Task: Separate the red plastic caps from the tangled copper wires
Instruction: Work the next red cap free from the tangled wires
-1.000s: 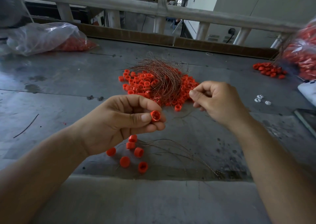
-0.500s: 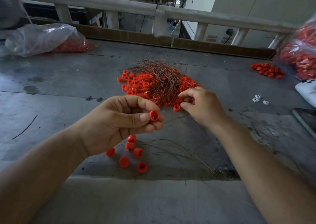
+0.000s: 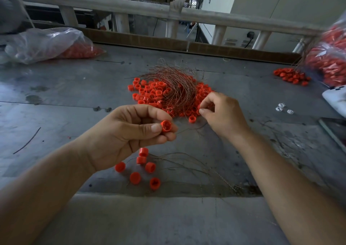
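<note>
Grey metal worktable (image 3: 74,98), railing (image 3: 206,17) behind.

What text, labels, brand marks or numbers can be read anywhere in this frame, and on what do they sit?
None legible. The red cap in the left hand, the plastic bags and the white device at the right edge show no readable print. Background boxes behind the railing are too dark and blurred to read.

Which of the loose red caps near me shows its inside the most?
The cap closest to you, at the front right of the little group. Its open end faces up, showing its ribbed inside; the one beside it shows a closed top.
</note>
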The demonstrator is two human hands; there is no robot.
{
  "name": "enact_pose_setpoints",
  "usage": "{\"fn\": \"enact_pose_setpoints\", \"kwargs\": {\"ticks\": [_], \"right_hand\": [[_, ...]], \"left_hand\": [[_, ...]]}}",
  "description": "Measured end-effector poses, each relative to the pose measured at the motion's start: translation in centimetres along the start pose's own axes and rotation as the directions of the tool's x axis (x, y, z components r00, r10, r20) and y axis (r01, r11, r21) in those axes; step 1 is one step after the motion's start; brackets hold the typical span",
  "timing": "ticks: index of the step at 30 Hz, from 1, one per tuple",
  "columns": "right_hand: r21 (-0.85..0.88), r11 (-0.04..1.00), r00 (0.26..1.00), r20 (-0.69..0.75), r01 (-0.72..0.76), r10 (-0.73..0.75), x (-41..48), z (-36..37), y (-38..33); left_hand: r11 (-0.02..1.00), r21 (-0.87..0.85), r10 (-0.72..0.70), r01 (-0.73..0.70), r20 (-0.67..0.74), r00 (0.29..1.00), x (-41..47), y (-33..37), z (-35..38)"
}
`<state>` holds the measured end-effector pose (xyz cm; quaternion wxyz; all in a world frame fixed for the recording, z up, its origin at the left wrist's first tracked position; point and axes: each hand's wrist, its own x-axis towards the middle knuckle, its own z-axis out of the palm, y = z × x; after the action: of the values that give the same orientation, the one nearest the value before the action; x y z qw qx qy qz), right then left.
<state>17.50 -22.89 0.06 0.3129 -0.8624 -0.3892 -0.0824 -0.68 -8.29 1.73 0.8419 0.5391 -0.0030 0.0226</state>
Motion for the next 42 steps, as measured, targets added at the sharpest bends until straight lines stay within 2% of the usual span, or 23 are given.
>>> {"fn": "enact_pose_setpoints", "kwargs": {"ticks": [3,5,8,11,15,21,32,37,42], "right_hand": [[0.224,0.972,0.995,-0.048,-0.071,0.083,0.0,-1.5,-0.1],[0.449,0.889,0.995,-0.004,-0.091,0.104,-0.3,-2.7,-0.5],[0.674,0.733,0.995,0.088,-0.088,0.039,-1.1,-3.8,-2.1],[0.763,0.640,0.983,0.173,-0.095,-0.060,-2.1,-3.6,-3.8],[0.748,0.663,0.972,0.163,-0.009,-0.171,-3.0,-2.3,-5.2],[0.734,0.675,0.961,0.129,0.074,-0.246,-3.5,-1.5,-5.9],[0.741,0.668,0.971,0.100,0.074,-0.218,-3.5,-1.7,-5.9],[0.696,0.710,0.975,0.068,0.105,-0.210,-3.6,-1.6,-5.9],[0.598,0.777,0.969,0.001,0.198,-0.247,-3.8,-1.1,-6.1]], "left_hand": [[1.000,0.018,0.013,-0.013,-0.018,1.000,0.0,0.0,0.0],[0.999,0.035,0.023,-0.022,-0.039,0.999,0.0,0.0,0.0],[0.998,0.040,0.044,-0.041,-0.076,0.996,0.1,0.0,0.1],[0.995,0.072,0.078,-0.067,-0.165,0.983,0.2,-0.1,0.4],[0.988,0.112,0.126,-0.102,-0.235,0.964,0.4,-0.3,0.7],[0.979,0.161,0.161,-0.123,-0.254,0.954,0.4,-0.3,0.9],[0.974,0.200,0.153,-0.102,-0.255,0.955,0.5,-0.2,1.0],[0.971,0.218,0.163,-0.102,-0.285,0.945,0.5,-0.3,1.1],[0.964,0.244,0.174,-0.101,-0.298,0.938,0.7,-0.4,1.3]]}}
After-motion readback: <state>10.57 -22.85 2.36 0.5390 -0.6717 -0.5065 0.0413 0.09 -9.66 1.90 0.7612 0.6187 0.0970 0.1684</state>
